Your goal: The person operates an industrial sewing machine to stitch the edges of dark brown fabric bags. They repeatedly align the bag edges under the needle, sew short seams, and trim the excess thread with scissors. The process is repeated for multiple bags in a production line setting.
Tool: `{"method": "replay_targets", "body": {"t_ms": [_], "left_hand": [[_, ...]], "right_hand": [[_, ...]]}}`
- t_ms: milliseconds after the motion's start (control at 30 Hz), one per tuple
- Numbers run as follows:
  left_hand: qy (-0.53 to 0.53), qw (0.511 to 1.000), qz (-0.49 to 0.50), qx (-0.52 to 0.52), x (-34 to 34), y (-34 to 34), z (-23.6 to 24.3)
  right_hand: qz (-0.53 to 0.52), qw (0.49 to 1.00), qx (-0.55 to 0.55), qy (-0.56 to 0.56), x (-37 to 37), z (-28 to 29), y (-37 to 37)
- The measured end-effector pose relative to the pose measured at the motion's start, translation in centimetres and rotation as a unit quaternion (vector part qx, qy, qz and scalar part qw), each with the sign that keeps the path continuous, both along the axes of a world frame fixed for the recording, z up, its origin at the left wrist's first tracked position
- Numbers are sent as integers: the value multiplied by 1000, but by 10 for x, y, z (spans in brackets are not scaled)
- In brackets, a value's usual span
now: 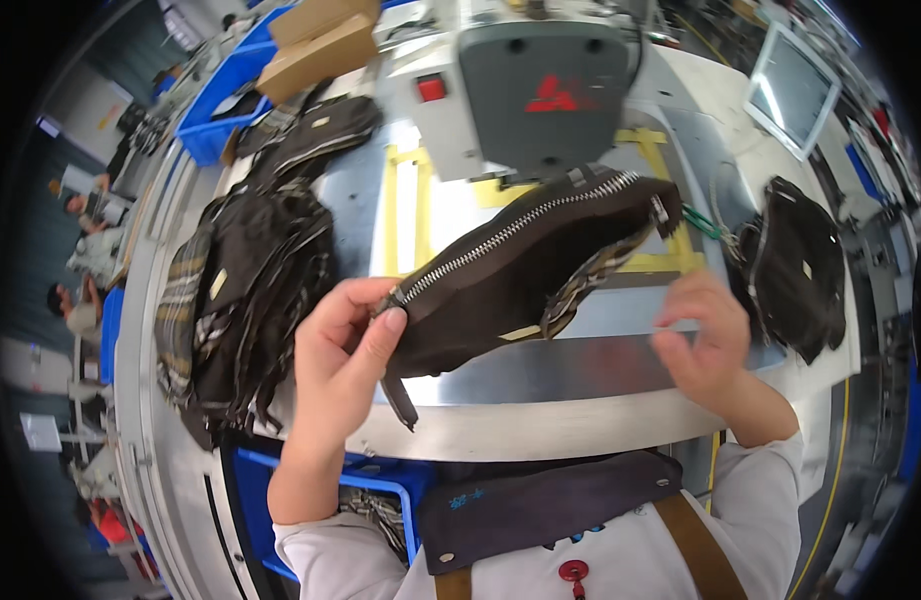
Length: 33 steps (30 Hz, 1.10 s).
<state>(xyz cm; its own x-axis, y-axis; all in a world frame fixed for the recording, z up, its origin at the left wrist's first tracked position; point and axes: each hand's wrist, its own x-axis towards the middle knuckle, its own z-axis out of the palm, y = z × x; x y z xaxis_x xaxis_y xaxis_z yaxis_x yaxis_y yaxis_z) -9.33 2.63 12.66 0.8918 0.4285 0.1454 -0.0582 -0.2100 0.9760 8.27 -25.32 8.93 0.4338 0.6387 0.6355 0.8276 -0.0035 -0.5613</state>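
A dark brown fabric bag piece (460, 325) with a silver-toothed zipper (510, 238) along its upper edge is held up over the metal work plate (610, 370). My left hand (330, 365) pinches its left end by the zipper, thumb on top; a short strap end hangs below. Striped lining shows at the piece's lower right side. My right hand (705, 345) is off the piece, to the right of it, fingers bent and apart with nothing visible in them. A green-handled tool (702, 222) lies just beyond the piece's right end, partly hidden.
The grey machine head (540, 95) stands just beyond the piece. Similar dark pieces are heaped at left (265, 290), with another piece (798, 270) at right. Blue bin (215, 110), cardboard box (320, 50) and tilted screen (795, 90) stand farther back; a blue crate (408, 515) sits below the table edge.
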Motion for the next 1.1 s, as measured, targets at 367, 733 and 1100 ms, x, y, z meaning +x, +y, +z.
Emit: {"method": "replay_targets", "body": {"t_ms": [367, 733, 1100], "left_hand": [[188, 937, -293, -26, 84, -39, -42], [-45, 898, -181, 399, 116, -30, -102], [46, 939, -104, 326, 126, -26, -105]], "right_hand": [[-34, 970, -110, -216, -3, 17, 16], [70, 874, -358, 322, 58, -67, 17], [45, 926, -328, 180, 60, -65, 55]]}}
